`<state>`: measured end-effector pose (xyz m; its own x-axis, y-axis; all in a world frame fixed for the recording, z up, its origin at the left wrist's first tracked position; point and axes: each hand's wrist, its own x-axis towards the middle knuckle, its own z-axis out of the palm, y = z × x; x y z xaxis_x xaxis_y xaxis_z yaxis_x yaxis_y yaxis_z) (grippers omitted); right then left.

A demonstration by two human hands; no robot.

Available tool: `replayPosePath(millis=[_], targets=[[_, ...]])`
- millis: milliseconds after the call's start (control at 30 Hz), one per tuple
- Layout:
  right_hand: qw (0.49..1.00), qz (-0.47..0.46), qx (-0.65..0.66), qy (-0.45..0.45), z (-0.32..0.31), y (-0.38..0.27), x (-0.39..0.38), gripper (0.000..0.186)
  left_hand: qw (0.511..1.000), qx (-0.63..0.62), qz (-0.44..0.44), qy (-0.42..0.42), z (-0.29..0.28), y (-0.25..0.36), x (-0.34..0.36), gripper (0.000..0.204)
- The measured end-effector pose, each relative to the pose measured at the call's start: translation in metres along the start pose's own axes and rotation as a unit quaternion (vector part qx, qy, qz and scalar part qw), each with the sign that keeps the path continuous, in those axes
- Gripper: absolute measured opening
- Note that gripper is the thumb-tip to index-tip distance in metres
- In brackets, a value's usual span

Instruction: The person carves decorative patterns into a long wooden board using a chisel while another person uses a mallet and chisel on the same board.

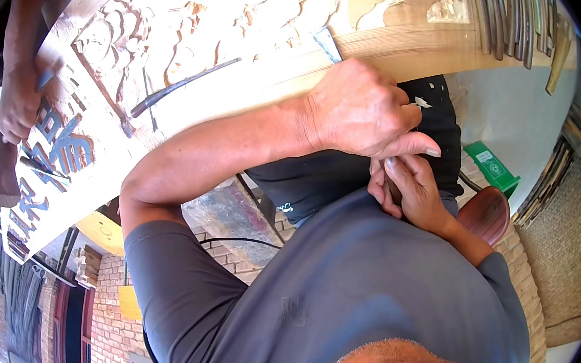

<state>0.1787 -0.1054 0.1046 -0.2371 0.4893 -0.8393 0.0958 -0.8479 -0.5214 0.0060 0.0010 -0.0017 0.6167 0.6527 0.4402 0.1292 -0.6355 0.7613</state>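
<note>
Pale wood forms a relief panel, seemingly mostly carved but plainer rightward, below which the left hand grips a flared chisel and the right hand curls, contents unclear.

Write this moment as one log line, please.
left hand: closed on chisel; right hand: nearer body, grip unclear; carved panel: ahead; tool row: right

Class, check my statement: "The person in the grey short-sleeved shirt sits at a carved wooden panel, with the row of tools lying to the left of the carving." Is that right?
Not quite: the head view shows the row of tools lying to the right of the carving. The rest stands.
</note>
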Motion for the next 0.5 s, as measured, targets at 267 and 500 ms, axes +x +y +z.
replayPosePath(millis=[267,500], targets=[[0.999,0.029,0.009,-0.015,0.001,-0.008,-0.002,0.034,1.0,-0.009,-0.007,0.0,-0.003,0.001,0.001,0.064],[0.998,0.026,0.043,-0.024,-0.002,0.001,0.012,0.032,0.997,-0.019,-0.075,0.016,-0.01,0.002,0.008,0.062]])
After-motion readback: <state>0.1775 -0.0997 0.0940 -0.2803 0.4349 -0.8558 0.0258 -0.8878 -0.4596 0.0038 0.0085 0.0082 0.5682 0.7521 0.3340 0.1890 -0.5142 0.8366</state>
